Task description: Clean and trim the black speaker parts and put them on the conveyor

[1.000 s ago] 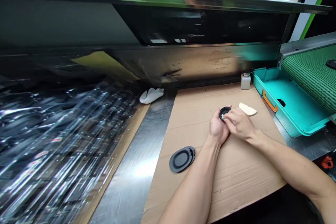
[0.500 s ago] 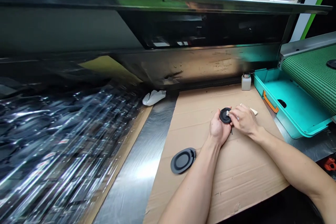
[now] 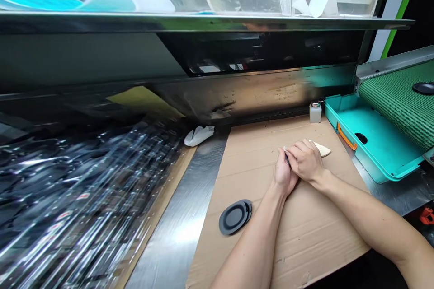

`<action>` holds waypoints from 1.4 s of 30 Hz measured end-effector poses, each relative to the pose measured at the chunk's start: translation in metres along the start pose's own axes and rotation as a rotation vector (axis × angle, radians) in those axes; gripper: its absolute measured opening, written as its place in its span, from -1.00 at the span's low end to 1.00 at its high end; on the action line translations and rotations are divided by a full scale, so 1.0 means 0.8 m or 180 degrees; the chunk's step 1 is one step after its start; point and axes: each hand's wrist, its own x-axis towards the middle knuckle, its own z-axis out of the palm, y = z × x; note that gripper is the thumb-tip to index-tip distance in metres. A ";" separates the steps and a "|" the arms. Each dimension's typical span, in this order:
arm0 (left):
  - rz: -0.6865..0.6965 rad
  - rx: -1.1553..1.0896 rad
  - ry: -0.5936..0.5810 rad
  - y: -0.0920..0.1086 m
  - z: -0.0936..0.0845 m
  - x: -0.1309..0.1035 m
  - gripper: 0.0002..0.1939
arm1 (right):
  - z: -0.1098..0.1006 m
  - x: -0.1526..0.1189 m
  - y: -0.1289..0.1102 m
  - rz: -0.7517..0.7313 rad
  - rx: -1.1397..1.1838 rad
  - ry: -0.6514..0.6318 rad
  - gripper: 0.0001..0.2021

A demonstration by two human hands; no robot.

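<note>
My left hand (image 3: 284,175) is closed around a small black disc (image 3: 287,159), now seen nearly edge-on and mostly hidden by fingers. Pressed against it, my right hand (image 3: 308,161) pinches a small white piece (image 3: 285,148) at the disc's upper edge. Both hands touch each other above the cardboard sheet (image 3: 247,162). A cream-coloured pad (image 3: 323,149) lies just beyond my right hand. Two overlapping dark oval parts (image 3: 233,217) rest on the cardboard, left of my left forearm.
A small bottle (image 3: 315,113) stands at the back edge. To the right are a teal tray (image 3: 389,144) with an orange handle and a green conveyor belt (image 3: 403,95). Plastic-wrapped dark parts (image 3: 84,198) fill the left side, near a crumpled white tissue (image 3: 199,136).
The black disc has tilted from face-up to nearly edge-on. My right hand has shifted left over it, uncovering more of the cream pad. The camera view has tilted slightly upward.
</note>
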 end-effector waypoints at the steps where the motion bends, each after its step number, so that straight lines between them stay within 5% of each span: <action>1: 0.0017 0.0060 -0.0009 0.001 0.000 0.000 -0.43 | -0.001 0.000 0.000 0.0012 0.0068 -0.0023 -0.78; 8: -0.0111 0.0290 0.0193 0.019 -0.007 0.000 -0.34 | -0.016 -0.007 0.027 -0.0919 0.1094 -0.0665 -0.91; 13: -0.0058 0.0165 0.0250 0.035 -0.019 0.008 -0.36 | -0.041 -0.011 0.052 -0.0923 0.1107 -0.1090 -0.90; 20: -0.0067 0.0193 0.0074 0.025 -0.016 0.007 -0.36 | -0.032 -0.006 0.041 0.0290 0.1310 0.0381 -0.85; 25: 0.0058 0.0354 0.0226 0.006 -0.011 0.005 -0.47 | -0.009 -0.012 0.029 0.0052 0.0751 0.0079 -0.88; 29: 0.0093 0.0523 0.0117 0.007 -0.010 0.004 -0.41 | -0.013 -0.009 0.037 0.0524 0.0342 0.0231 -0.84; 32: 0.0072 0.0506 0.0113 0.008 -0.011 0.005 -0.42 | -0.015 -0.010 0.037 0.0450 0.0553 0.0288 -0.84; 38: 0.0143 0.0505 0.0238 0.007 -0.014 0.003 -0.48 | -0.011 -0.012 0.012 -0.0107 0.1111 -0.0146 -0.88; 42: -0.0079 0.0603 0.0357 0.019 -0.009 -0.003 -0.41 | -0.036 -0.013 0.014 -0.0300 0.2013 -0.1299 -0.90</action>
